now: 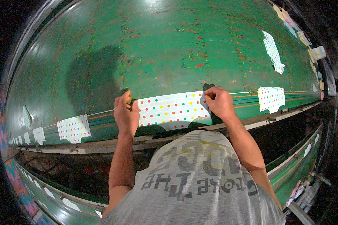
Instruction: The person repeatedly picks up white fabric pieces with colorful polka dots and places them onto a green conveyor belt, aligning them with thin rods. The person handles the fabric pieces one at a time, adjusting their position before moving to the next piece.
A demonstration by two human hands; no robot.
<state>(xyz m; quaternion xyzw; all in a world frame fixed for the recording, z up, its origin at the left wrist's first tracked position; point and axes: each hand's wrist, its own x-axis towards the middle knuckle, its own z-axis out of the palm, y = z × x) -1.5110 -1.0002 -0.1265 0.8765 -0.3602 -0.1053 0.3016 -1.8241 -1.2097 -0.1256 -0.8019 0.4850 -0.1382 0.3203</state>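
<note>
A white fabric piece (pixel 169 108) with multicoloured dots lies along the near edge of a long green table. Its top edge runs nearly straight between my hands, and its lower edge has curved cut-outs. My left hand (pixel 126 115) is at the upper left corner, thumb and fingers bent in a pinch against the cloth's edge. At the upper right corner, my right hand (pixel 219 102) pinches the fabric between thumb and forefinger. The fingertips partly cover both corners.
Paint specks mark the green table (pixel 169 56). Another dotted piece (pixel 73 129) lies left, with smaller ones beyond. To the right are a dotted stack (pixel 272 99) and a crumpled dotted piece (pixel 273 52). Cloth bundles (pixel 289 18) line the far right edge. Another green table (pixel 60 206) stands behind me.
</note>
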